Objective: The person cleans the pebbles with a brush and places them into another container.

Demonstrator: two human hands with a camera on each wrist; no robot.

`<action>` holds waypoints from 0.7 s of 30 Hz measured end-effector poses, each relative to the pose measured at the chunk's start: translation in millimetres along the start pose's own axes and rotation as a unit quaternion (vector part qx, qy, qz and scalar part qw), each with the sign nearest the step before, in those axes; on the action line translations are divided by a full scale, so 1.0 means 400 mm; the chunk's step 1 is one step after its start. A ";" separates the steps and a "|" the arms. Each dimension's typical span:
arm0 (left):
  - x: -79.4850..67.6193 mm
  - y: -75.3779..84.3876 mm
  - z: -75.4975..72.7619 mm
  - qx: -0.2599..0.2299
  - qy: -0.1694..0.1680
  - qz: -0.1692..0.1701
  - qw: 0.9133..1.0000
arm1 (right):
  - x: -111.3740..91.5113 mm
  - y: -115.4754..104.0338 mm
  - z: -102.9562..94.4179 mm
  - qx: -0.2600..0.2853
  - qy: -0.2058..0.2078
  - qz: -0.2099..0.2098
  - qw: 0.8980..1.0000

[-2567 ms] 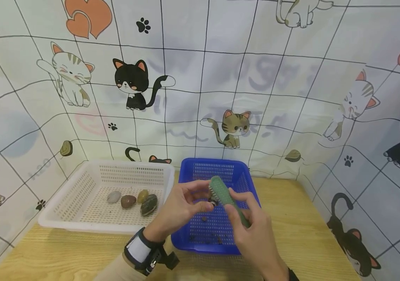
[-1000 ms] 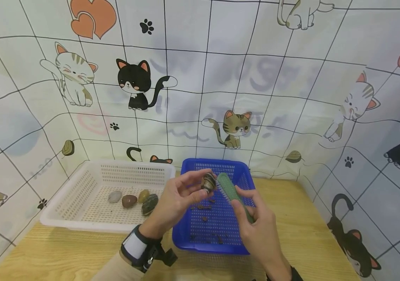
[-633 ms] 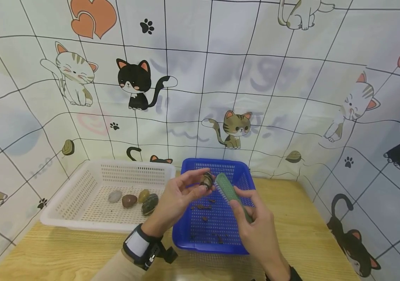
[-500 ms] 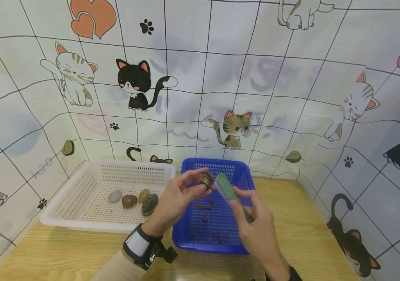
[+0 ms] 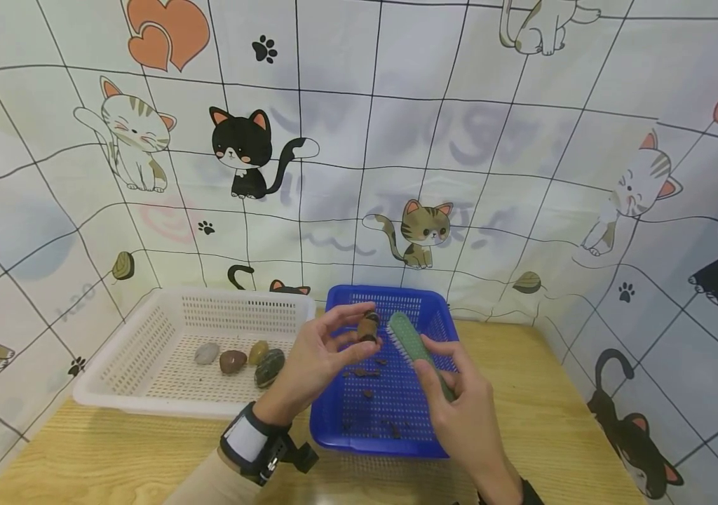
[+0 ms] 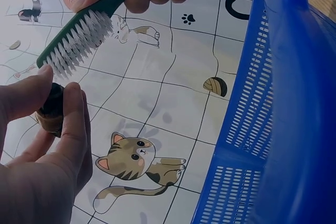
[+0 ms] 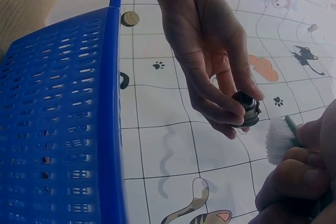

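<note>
Over the blue basket (image 5: 384, 447), my left hand (image 5: 315, 354) pinches a small dark striped stone (image 5: 368, 327) between thumb and fingers. A brown, muddy-looking face of the stone shows in the head view; fingers cover part of it. My right hand (image 5: 466, 407) grips a green scrub brush (image 5: 411, 344) by its handle, just right of the stone. The brush's white bristles (image 6: 79, 45) face the stone, and in the right wrist view a small gap separates them from the stone (image 7: 247, 111). Brown crumbs (image 5: 368, 393) lie on the basket's floor.
At the left stands a white basket (image 5: 138, 405) holding a grey stone (image 5: 206, 353), a reddish-brown stone (image 5: 233, 362), a yellowish stone (image 5: 258, 352) and a dark green striped stone (image 5: 268, 368). Both baskets sit on a wooden table (image 5: 523, 421) against a cat-patterned wall covering (image 5: 334, 189).
Earliest, the brush overlapped the stone at the left fingertips; it has since drawn off to the right. The left fingers have turned the stone, from its striped face to a brown one.
</note>
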State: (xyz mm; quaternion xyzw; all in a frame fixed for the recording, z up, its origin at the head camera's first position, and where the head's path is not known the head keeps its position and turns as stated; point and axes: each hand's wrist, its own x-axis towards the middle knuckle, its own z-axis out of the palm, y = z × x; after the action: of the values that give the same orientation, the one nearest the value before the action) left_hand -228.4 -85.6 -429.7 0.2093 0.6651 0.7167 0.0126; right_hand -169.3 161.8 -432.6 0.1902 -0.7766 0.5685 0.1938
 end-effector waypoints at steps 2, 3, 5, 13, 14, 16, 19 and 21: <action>0.000 0.001 0.000 0.013 0.004 0.004 1.000 | 0.000 -0.001 -0.001 0.003 -0.002 0.003 1.000; 0.000 0.002 0.000 0.019 0.006 0.008 1.000 | 0.000 -0.002 -0.001 0.004 -0.002 0.006 1.000; 0.000 0.001 0.001 0.030 0.004 0.015 0.999 | 0.000 -0.003 -0.002 0.005 -0.003 0.008 1.000; -0.005 -0.001 0.005 -0.005 -0.030 0.007 1.000 | -0.003 0.002 0.000 0.023 -0.007 -0.020 1.000; -0.005 0.000 0.006 -0.013 -0.037 0.006 0.999 | -0.003 0.004 0.001 0.023 -0.008 -0.027 0.999; -0.004 0.000 0.008 -0.019 -0.046 0.008 0.999 | -0.004 0.007 0.002 0.022 -0.009 -0.039 0.999; -0.004 0.003 0.012 -0.025 -0.052 0.011 0.998 | -0.004 0.015 0.003 0.019 -0.013 -0.062 0.998; -0.005 0.004 0.014 -0.024 -0.052 0.013 0.998 | -0.003 0.020 0.003 0.012 -0.018 -0.081 0.996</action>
State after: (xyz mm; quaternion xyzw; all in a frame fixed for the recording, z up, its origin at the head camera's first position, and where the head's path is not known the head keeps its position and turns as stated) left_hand -224.5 -81.0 -428.5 0.2551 0.6432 0.7207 0.0428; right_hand -172.5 163.1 -440.2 0.2650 -0.7548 0.5570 0.2231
